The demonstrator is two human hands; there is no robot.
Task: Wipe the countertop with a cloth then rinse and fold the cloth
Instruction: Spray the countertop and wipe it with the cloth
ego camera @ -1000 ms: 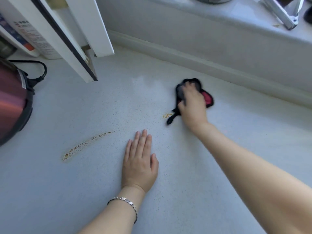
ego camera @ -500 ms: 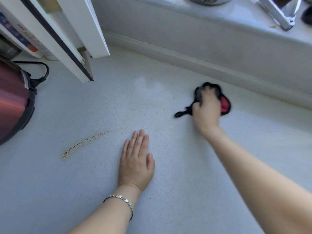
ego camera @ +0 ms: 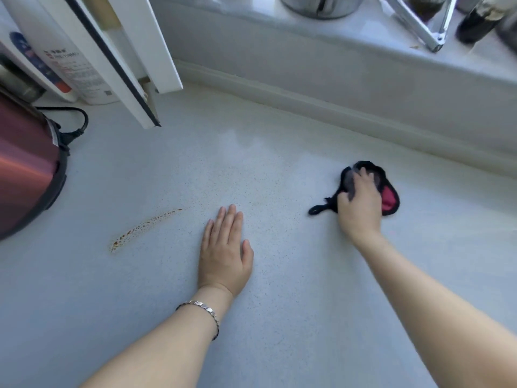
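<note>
Mid-wipe: my right hand [ego camera: 359, 207] presses the bunched cloth [ego camera: 389, 201] flat on the counter [ego camera: 279, 317], my left hand [ego camera: 225, 252] lies open and empty right of the brown streak [ego camera: 142, 228]; streak, rinse, fold pending.

Home kitchen: speckled countertop [ego camera: 279, 317], plugged-in cooker [ego camera: 25, 163], windowsill pots [ego camera: 321, 7].

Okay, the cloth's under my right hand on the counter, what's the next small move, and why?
Probably sweep the cloth under the right hand leftward, past the flat left hand, onto the brown streak: that streak is unwiped on the countertop.
</note>
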